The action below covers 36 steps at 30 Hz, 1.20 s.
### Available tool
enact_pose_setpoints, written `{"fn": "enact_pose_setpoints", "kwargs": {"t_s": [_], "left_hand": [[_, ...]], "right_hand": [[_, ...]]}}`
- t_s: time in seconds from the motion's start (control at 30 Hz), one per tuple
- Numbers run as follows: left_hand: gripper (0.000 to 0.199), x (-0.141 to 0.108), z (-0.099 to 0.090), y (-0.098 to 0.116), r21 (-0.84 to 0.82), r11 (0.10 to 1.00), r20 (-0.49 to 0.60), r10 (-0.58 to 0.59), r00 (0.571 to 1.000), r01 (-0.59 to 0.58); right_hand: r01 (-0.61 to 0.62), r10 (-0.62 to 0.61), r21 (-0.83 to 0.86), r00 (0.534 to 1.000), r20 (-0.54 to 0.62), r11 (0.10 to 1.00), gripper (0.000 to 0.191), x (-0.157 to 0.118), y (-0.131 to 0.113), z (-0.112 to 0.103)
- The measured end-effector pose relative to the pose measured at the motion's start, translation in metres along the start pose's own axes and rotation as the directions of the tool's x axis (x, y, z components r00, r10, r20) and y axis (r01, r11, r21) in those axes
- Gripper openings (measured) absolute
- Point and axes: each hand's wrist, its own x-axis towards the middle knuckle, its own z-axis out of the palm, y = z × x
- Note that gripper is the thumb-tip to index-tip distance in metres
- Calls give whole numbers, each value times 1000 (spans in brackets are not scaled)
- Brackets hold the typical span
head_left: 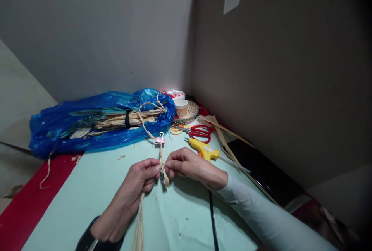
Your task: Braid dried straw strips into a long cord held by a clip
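Note:
Dry, straw-coloured husk strips form a braid [161,155] that hangs toward me from a pink binder clip [160,139]. My left hand [144,174] pinches the braid's near end from the left, and a long loose strip [140,224] runs down from beneath that palm. From the right, my right hand [186,164] is closed with thumb and forefinger on the strips at the same spot. A short folded strip end pokes out between the two hands. Beyond the clip, a thin finished cord [145,125] curls up over the blue bag.
A blue plastic bag [66,107] with bundled husks [130,119] lies at the back left. Behind my right hand are a yellow glue gun [205,150], red-handled scissors [200,133], a paper cup [181,108] and a woven basket [192,112]. Walls enclose the table's back and right.

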Motion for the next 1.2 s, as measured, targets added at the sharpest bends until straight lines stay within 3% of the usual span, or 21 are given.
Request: {"fn": "enact_pose_setpoints", "kwargs": {"t_s": [0.23,0.3,0.43,0.53,0.7,0.93,1.0,1.07,1.13,1.2], "left_hand": [[23,1,-3,-4,-55,998,-8,2,1000,-2],[21,1,-4,-4,-87,996,-5,-5,1000,4],[20,1,-7,-3,-163,986,7,-36,999,37],[20,2,-7,-2,-183,982,16,-51,999,53],[18,2,-7,-3,-165,985,-2,-47,999,46],[19,2,-6,-4,-119,992,-11,-32,999,30],[21,3,-6,-4,-119,993,-9,-29,1000,27],[24,3,-7,-4,-119,992,-6,-28,1000,27],[26,3,-8,-5,-110,994,-10,-25,1000,24],[28,3,-7,-5,-104,994,-13,-21,1000,19]], "right_hand": [[-105,69,249,986,149,963,31,-3,-5,-2],[-128,102,255,988,116,958,30,-5,-11,-7],[-86,107,250,991,-74,964,23,-7,-19,-20],[5,22,167,987,-158,986,20,-6,-17,-25],[58,-61,-51,997,-48,997,23,-4,-10,-19],[81,-118,-310,988,-102,947,24,-5,-7,-14],[59,-106,-414,990,-92,908,23,-6,-9,-10],[-20,-79,-581,986,-145,814,20,-6,-11,-10],[-169,-63,-714,956,-286,679,18,-7,-14,-18],[-349,-71,-746,882,-466,567,21,-11,-17,-34]]}}
